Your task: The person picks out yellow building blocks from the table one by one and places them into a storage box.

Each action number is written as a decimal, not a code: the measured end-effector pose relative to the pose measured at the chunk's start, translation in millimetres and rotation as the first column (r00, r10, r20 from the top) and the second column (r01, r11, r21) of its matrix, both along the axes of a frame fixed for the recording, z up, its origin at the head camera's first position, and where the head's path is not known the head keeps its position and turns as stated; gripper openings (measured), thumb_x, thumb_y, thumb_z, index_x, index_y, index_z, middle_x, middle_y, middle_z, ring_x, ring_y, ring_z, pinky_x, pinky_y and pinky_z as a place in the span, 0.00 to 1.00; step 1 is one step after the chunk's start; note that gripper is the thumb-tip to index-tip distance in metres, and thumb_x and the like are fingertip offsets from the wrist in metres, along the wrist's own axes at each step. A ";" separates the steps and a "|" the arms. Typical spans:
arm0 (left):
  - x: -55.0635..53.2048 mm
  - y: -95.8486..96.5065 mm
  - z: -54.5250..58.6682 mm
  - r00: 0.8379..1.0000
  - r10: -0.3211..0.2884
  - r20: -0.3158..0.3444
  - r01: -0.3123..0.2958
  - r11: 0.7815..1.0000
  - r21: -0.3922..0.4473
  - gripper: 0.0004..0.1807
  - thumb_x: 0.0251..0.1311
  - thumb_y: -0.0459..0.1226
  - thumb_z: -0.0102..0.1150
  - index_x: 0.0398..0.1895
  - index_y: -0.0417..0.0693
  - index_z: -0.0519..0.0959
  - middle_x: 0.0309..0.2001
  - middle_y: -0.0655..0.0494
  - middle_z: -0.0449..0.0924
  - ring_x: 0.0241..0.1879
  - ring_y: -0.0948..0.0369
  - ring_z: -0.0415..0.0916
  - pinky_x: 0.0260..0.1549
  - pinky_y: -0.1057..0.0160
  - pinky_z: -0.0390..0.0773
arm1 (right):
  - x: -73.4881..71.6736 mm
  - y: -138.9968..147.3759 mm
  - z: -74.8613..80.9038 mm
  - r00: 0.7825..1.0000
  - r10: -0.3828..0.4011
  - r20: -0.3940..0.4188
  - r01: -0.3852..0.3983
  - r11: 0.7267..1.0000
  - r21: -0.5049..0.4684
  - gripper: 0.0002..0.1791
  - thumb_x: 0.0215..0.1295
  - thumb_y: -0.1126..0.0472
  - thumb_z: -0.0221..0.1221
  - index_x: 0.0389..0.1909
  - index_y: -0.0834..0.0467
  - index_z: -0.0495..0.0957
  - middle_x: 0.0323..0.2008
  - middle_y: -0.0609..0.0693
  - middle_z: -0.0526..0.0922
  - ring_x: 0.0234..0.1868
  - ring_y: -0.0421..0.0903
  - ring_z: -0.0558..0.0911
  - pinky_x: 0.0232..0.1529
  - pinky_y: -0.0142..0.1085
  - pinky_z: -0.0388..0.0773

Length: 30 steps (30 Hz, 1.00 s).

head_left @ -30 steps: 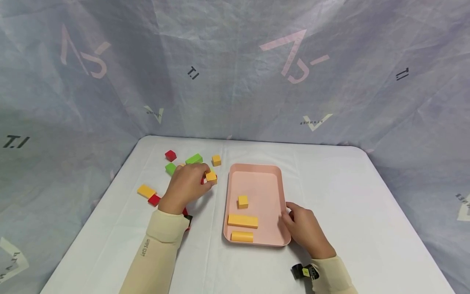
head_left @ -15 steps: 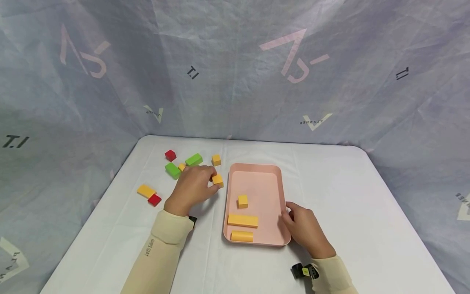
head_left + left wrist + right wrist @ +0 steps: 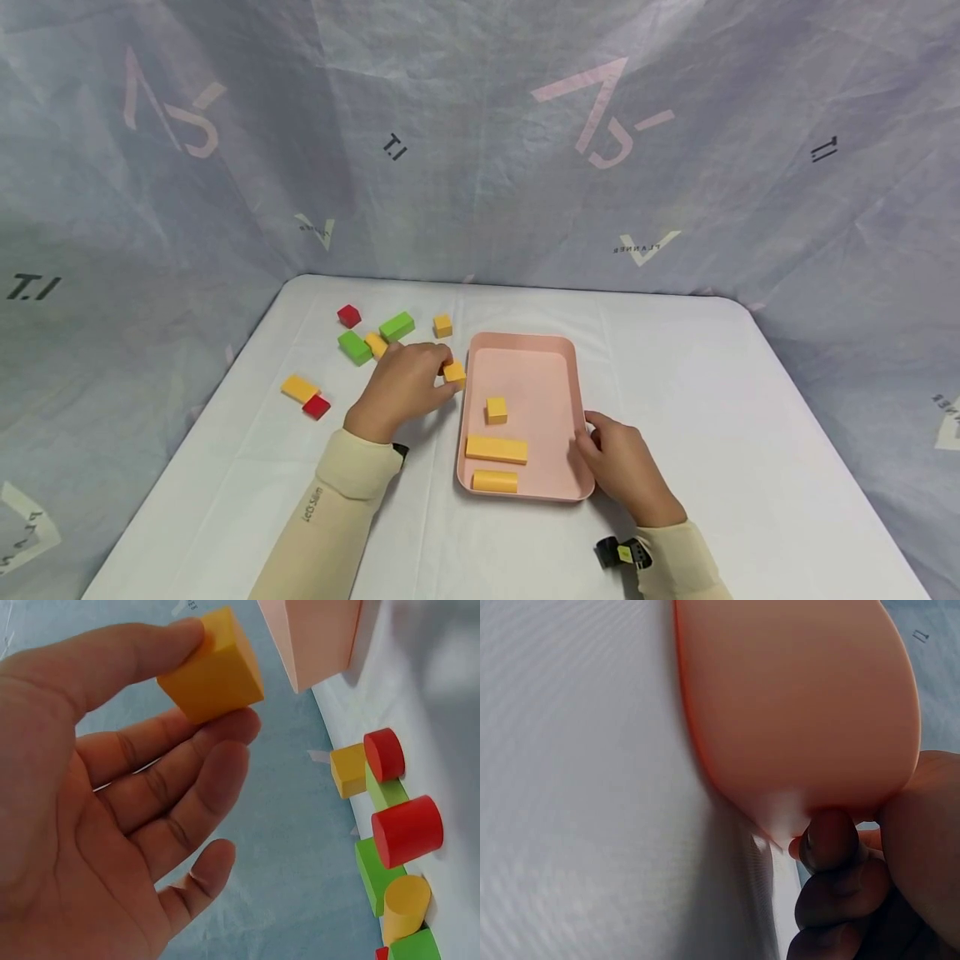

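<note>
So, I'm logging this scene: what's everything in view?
Cloth-covered table: 1, white, centre
Printed fabric backdrop: 1, grey, behind table
Rectangular tray: 1, pink, on table
Cubes: 3, yellow, one in tray, one left of it, one held
Long flat block: 1, yellow, in tray
Rounded block: 1, yellow, in tray
Short flat block: 1, yellow, table's left
Oblong blocks: 3, green, left of tray
Cylinder: 1, yellow, between two green blocks
Cylinders: 2, red, by green blocks
Small blocks: 2, red, table's left
Wrist devices: 2, black, at cuffs
Sleeves: 2, cream, arms
Left hand: 1, bare, pinching a cube
Right hand: 1, bare, on tray's right rim
</note>
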State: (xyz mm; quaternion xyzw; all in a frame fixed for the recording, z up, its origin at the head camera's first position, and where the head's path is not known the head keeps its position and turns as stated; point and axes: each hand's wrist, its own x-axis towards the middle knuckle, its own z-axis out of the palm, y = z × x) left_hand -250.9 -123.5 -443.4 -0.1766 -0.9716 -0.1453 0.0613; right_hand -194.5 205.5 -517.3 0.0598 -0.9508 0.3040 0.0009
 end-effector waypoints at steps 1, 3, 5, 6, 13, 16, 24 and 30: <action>-0.1 0.9 -0.6 1.000 -0.004 0.002 0.004 1.000 -0.001 0.18 0.56 0.49 0.76 0.44 0.51 0.85 0.34 0.61 0.85 0.33 0.64 0.76 0.46 0.54 0.72 | -0.1 0.0 0.1 1.000 0.000 0.002 0.000 1.000 0.000 0.08 0.75 0.57 0.56 0.46 0.53 0.82 0.13 0.43 0.66 0.13 0.38 0.63 0.16 0.31 0.60; -0.5 2.3 -2.2 1.000 -0.013 0.007 0.013 1.000 -0.002 0.17 0.56 0.49 0.76 0.43 0.51 0.85 0.34 0.61 0.85 0.33 0.65 0.75 0.46 0.54 0.71 | -0.3 -0.1 0.2 1.000 -0.001 0.002 0.001 1.000 -0.001 0.08 0.75 0.57 0.56 0.46 0.53 0.82 0.13 0.42 0.66 0.13 0.38 0.63 0.16 0.31 0.60; -0.9 3.5 -3.6 1.000 -0.027 0.011 0.027 1.000 -0.001 0.15 0.56 0.48 0.76 0.41 0.52 0.84 0.34 0.60 0.86 0.32 0.65 0.74 0.44 0.54 0.70 | -0.5 0.1 0.2 1.000 -0.002 0.005 0.002 1.000 -0.004 0.08 0.75 0.56 0.56 0.46 0.52 0.82 0.13 0.42 0.67 0.12 0.38 0.64 0.16 0.31 0.60; -1.2 4.1 -4.1 0.999 -0.034 0.011 0.034 0.999 0.001 0.14 0.56 0.47 0.76 0.40 0.52 0.84 0.33 0.59 0.86 0.31 0.65 0.73 0.43 0.55 0.70 | -0.6 0.2 0.1 1.000 -0.001 0.004 0.001 1.000 -0.006 0.09 0.75 0.56 0.56 0.46 0.52 0.82 0.13 0.42 0.67 0.12 0.38 0.64 0.15 0.31 0.60; -1.4 9.6 -5.6 0.998 -0.069 -0.003 0.069 0.998 -0.006 0.10 0.56 0.46 0.74 0.32 0.56 0.82 0.28 0.63 0.82 0.27 0.66 0.71 0.39 0.58 0.66 | -0.5 0.5 -0.3 1.000 -0.004 0.004 0.004 1.000 -0.008 0.07 0.75 0.56 0.56 0.44 0.52 0.82 0.13 0.42 0.66 0.12 0.38 0.64 0.15 0.32 0.60; -1.4 11.6 -7.1 0.997 -0.075 -0.011 0.075 0.997 -0.029 0.11 0.56 0.48 0.75 0.33 0.56 0.82 0.27 0.66 0.80 0.27 0.66 0.71 0.39 0.58 0.66 | 0.0 0.6 -0.1 1.000 -0.002 -0.002 0.002 1.000 -0.008 0.07 0.75 0.56 0.56 0.43 0.52 0.82 0.13 0.42 0.66 0.13 0.38 0.63 0.16 0.31 0.60; -0.5 16.2 -8.6 0.995 -0.096 -0.007 0.095 0.993 -0.066 0.11 0.57 0.48 0.74 0.33 0.55 0.81 0.28 0.62 0.81 0.27 0.64 0.71 0.38 0.57 0.67 | 0.3 0.0 0.3 1.000 0.003 -0.004 -0.003 1.000 -0.005 0.10 0.75 0.55 0.56 0.47 0.52 0.83 0.13 0.42 0.67 0.13 0.38 0.63 0.16 0.31 0.60; 0.9 19.5 -9.1 0.995 -0.100 -0.007 0.099 0.990 -0.097 0.13 0.57 0.49 0.75 0.37 0.55 0.83 0.30 0.64 0.81 0.29 0.65 0.73 0.41 0.57 0.69 | -0.1 0.6 -0.2 1.000 0.001 -0.017 -0.001 1.000 0.001 0.07 0.74 0.57 0.57 0.43 0.52 0.82 0.13 0.42 0.67 0.13 0.38 0.63 0.16 0.31 0.60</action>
